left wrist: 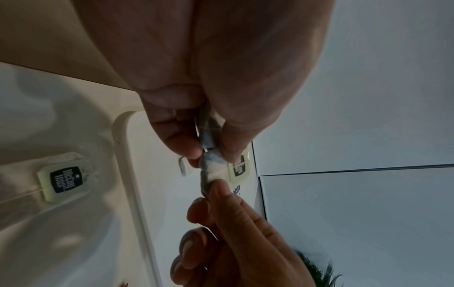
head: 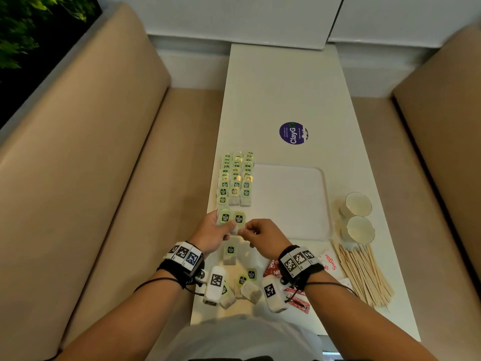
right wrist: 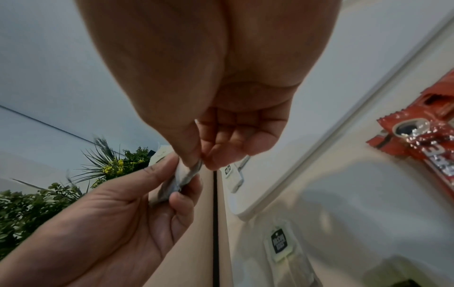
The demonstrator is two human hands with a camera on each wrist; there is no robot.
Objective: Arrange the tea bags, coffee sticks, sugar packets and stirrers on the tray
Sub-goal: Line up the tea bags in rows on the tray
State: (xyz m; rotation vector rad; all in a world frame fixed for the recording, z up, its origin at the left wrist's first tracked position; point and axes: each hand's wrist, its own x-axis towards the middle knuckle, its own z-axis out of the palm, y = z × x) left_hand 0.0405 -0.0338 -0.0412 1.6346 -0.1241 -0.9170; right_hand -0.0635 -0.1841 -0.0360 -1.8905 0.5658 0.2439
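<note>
Tea bags pinched between left hand and right hand could tear if both grips pull apart.

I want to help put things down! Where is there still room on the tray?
Most of the tray is bare, from the tea bag rows on its left side across to the edge by the two glasses. It is crowded near the person: loose tea bags, coffee sticks, stirrers.

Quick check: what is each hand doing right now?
Left hand: pinching tea bags.
Right hand: pinching the same tea bags.
</note>
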